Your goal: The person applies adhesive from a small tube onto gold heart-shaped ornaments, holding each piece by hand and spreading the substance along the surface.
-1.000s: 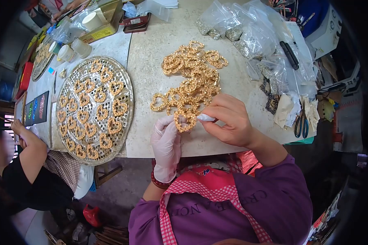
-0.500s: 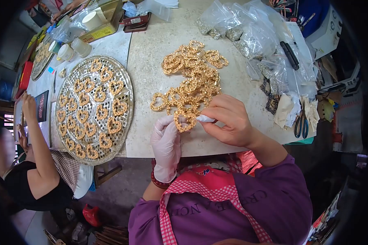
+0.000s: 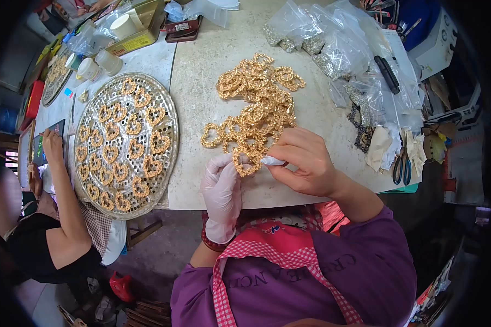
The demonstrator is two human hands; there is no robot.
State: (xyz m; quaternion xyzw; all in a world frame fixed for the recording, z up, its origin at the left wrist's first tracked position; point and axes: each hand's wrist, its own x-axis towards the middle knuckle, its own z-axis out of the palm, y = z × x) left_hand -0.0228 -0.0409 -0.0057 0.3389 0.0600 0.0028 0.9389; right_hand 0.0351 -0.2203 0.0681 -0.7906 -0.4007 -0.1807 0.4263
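Near the table's front edge, my gloved left hand (image 3: pixel 221 191) pinches the left side of a gold heart-shaped piece (image 3: pixel 246 170). My bare right hand (image 3: pixel 304 162) is closed on a small white tube (image 3: pixel 273 161), whose tip points left and meets the right side of that heart. Directly behind both hands lies a heap of gold beaded hearts (image 3: pixel 256 103). To the left, a round perforated metal tray (image 3: pixel 173 117) bears several more gold hearts, laid out singly.
Clear plastic bags (image 3: pixel 343 43) of beads lie at the back right, with scissors (image 3: pixel 402 163) at the right edge. Cups (image 3: pixel 88 70) and a yellow box (image 3: pixel 133 42) stand at the back left. A co-worker (image 3: pixel 54 240) sits at the left.
The co-worker's arm at the left has reached up over the dark bead tray and then come slightly down. My own hands have barely moved.
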